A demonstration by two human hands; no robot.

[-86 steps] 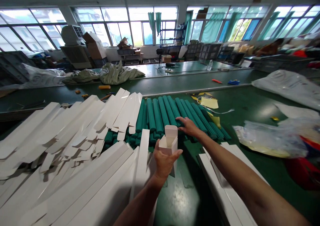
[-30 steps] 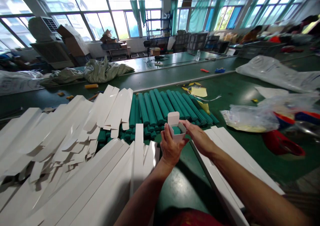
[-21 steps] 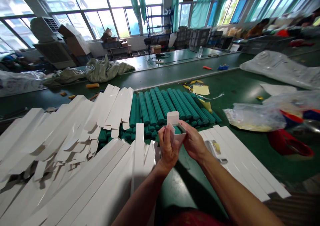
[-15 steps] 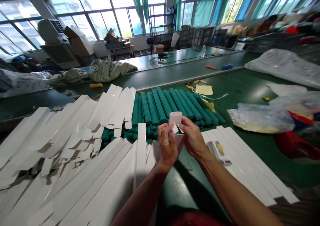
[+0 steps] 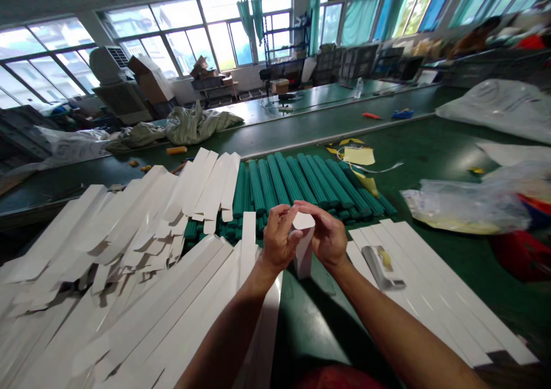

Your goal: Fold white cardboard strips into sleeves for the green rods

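Observation:
Upright between my hands is a narrow white carton, its top end facing me with the end flap lying almost flat over the opening. My left hand grips the carton's left side, thumb near the flap edge. From the right, my right hand wraps the top, fingertips meeting the left ones at the far edge. Just beyond lie stacked green ribbed rods. Flat unfolded white cartons are heaped to the left. On the right, a tape dispenser rests on a row of long white boxes.
Clear plastic bags and a red object lie at the right. Yellow paper sits behind the rods. A raised strip runs across the green table, with an orange-handled tool beyond it.
The carton's end flap, which stood up, is now folded down over the top. Both hands have closed in around the carton's end, and the view has shifted slightly left.

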